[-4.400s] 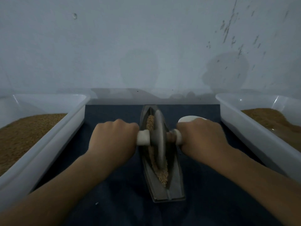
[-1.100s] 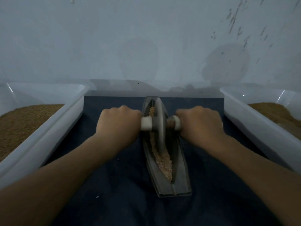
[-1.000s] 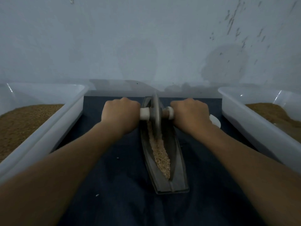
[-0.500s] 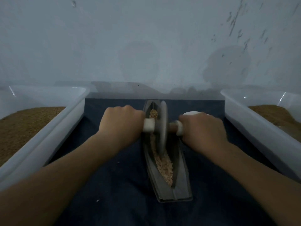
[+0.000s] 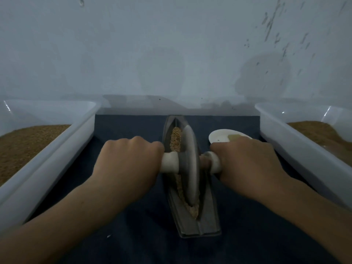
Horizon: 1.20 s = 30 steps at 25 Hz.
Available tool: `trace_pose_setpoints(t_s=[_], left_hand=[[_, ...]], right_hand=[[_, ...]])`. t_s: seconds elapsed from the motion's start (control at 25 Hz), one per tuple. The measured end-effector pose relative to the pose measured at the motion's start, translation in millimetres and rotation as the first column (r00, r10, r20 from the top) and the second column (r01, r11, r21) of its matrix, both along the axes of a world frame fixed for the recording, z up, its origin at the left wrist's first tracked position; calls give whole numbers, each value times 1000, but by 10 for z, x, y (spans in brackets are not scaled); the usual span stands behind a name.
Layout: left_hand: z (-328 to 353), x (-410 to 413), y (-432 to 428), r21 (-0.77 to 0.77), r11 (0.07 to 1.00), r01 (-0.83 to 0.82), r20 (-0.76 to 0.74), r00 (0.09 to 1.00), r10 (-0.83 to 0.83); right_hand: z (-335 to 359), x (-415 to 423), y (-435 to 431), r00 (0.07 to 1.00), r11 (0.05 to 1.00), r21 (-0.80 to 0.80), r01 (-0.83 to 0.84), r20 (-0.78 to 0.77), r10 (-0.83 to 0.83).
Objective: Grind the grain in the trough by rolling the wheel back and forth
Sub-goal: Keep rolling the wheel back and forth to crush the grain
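Observation:
A dark boat-shaped metal trough [image 5: 207, 223] lies lengthwise on the dark cloth in front of me. Tan crushed grain [image 5: 175, 139] fills its groove at the far end and shows again at the near end. A grey metal wheel [image 5: 189, 164] stands on edge in the groove, around the trough's middle, on a pale wooden axle handle [image 5: 169, 161]. My left hand [image 5: 127, 166] grips the left end of the handle. My right hand [image 5: 247, 166] grips the right end. Both fists hide the outer handle ends.
A white plastic tub [image 5: 62, 149] holding brown grain stands on the left, and another white tub [image 5: 297, 147] with grain on the right. A small white dish [image 5: 222, 136] sits just beyond my right hand. A grey wall closes off the back.
The wheel rolled away to the trough's far end a second ago, then came back toward me; now it sits near the middle with both hands still on the handle.

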<state>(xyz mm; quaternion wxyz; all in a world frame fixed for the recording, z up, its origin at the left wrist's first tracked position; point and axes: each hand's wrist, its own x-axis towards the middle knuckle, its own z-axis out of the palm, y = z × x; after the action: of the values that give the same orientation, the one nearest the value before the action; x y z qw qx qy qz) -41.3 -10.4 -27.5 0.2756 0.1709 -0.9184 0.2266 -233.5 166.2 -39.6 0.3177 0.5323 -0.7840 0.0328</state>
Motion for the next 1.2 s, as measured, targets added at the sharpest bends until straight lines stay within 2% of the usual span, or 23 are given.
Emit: trace_pose_setpoints(t_s=[0.08, 0.16, 0.28, 0.4, 0.56, 0.6, 0.68, 0.76, 0.84, 0.96, 1.04, 1.16, 1.2], left_hand=[[-10, -177, -59, 36, 989, -141, 114, 984, 136], [17, -490, -308, 90, 971, -223, 156, 966, 207], [167, -682, -440, 235, 929, -286, 231, 945, 232], [60, -388, -218, 157, 962, -225, 172, 965, 198], [9, 12, 10, -2, 998, -62, 41, 997, 62], [26, -36, -17, -9, 998, -60, 61, 996, 60], [-29, -216, -101, 23, 987, -157, 150, 977, 152], [32, -537, -321, 64, 971, -230, 159, 963, 217], [164, -705, -456, 174, 950, -261, 222, 950, 220], [192, -618, -362, 178, 947, -266, 236, 946, 221], [53, -364, -210, 116, 974, -195, 182, 968, 172], [-49, -24, -34, 10, 998, -63, 113, 992, 61], [-32, -18, -43, -15, 998, -61, 90, 994, 62]], right_hand=[[-32, -121, -199, 997, 998, 29, 57, 51, -58], [9, -252, -534, 988, 995, 19, 103, 116, -104], [182, -324, -831, 977, 989, 47, 143, 152, -149], [128, -201, -503, 986, 993, 90, 82, 135, -94], [6, 29, -9, 998, 999, 25, 34, -44, -33], [13, 8, -20, 998, 998, 34, 51, -30, -50], [8, -89, -208, 993, 995, 52, 88, 80, -92], [38, -214, -514, 977, 993, 29, 112, 177, -116], [119, -273, -762, 968, 989, 20, 143, 204, -144], [181, -232, -693, 968, 988, 64, 139, 201, -149], [97, -151, -415, 983, 993, 78, 93, 150, -104], [29, 43, -48, 999, 999, -4, 42, -20, -42], [36, 44, -26, 998, 999, -4, 46, -35, -46]])
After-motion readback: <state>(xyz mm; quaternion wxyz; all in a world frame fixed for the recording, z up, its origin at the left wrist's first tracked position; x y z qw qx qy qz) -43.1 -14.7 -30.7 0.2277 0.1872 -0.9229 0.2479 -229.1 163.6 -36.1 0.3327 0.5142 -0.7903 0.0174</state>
